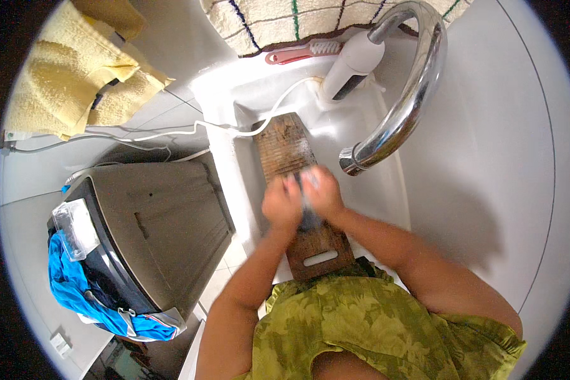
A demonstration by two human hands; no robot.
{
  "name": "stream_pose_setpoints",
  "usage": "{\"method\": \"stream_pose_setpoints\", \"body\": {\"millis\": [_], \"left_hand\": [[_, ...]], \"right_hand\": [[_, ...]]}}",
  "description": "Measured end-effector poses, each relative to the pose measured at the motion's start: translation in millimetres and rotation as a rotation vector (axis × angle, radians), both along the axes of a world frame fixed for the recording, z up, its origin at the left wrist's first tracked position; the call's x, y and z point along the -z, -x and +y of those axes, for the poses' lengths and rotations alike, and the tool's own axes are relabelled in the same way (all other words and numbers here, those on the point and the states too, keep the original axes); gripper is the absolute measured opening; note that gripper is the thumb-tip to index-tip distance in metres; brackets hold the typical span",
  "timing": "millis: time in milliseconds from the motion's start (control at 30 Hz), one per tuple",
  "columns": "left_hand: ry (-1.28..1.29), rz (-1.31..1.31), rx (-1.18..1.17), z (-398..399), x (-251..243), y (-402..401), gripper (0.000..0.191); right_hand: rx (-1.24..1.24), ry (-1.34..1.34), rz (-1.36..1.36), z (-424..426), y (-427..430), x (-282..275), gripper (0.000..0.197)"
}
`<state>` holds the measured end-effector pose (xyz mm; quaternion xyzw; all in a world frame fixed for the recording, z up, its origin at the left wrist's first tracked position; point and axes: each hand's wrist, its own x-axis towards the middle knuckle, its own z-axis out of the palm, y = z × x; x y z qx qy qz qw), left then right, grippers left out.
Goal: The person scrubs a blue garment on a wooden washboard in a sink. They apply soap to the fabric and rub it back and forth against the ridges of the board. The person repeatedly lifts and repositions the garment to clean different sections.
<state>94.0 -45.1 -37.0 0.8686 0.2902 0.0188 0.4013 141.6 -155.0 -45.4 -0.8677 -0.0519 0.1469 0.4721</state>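
Observation:
A wooden washboard [285, 147] leans in the white sink [244, 190], its slotted end resting near my front. Over the middle of the board, both hands are bunched close together on a dark, wet-looking cloth item [309, 217]. My left hand [282, 202] grips its left side. My right hand [325, 192] is closed on the other side, with whitish suds or cloth at the fingers. Motion blur and the fingers hide most of the cloth, so its exact kind is unclear.
A chrome-spouted faucet [399, 118] arches over the sink's right side. A pink-handled brush [304, 52] lies behind, below a checked towel [285, 19]. A white cord [190, 133] crosses the basin. At left, blue clothing [71, 275] lies on what looks like a washing machine [171, 228].

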Motion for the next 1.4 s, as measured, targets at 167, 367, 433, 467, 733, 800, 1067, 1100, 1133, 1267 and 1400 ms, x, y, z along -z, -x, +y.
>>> {"method": "stream_pose_setpoints", "body": {"millis": [167, 367, 433, 467, 733, 800, 1067, 1100, 1133, 1267, 1400], "left_hand": [[-0.52, -0.066, -0.013, 29, 55, -85, 0.035], [0.104, 0.076, 0.19, 26, -20, -22, 0.046], [0.05, -0.327, 0.233, 6, -41, 18, 0.024], [0.016, -0.381, 0.226, -5, -49, 34, 0.021], [-0.092, 0.225, 0.065, 26, 17, -55, 0.031], [-0.219, 0.216, 0.063, 33, 32, -81, 0.037], [0.263, 0.117, 0.175, 29, -24, -14, 0.046], [0.225, -0.117, 0.14, 16, -35, 7, 0.032], [0.123, -0.285, 0.163, 5, -41, 26, 0.023], [-0.033, -0.283, 0.185, -9, -25, 49, 0.016], [-0.102, 0.059, 0.106, 11, 2, -30, 0.035]], "right_hand": [[-0.002, 0.008, -0.005, 26, -77, 92, 0.038], [-0.214, -0.072, 0.083, -10, -35, -1, 0.036], [-0.068, -0.282, -0.246, -22, 19, -29, 0.026], [-0.05, -0.213, -0.348, -26, 41, -44, 0.023], [0.052, -0.127, 0.185, 26, -44, 44, 0.02], [0.116, -0.239, 0.149, 33, -72, 103, 0.028], [-0.212, -0.017, 0.115, -10, -18, -5, 0.034], [-0.121, -0.173, -0.102, -15, 10, -25, 0.027], [-0.045, -0.218, -0.258, -19, 33, -32, 0.022], [-0.098, -0.008, -0.254, -26, 57, -39, 0.021], [0.018, -0.027, -0.018, 15, -20, -17, 0.022]]}}
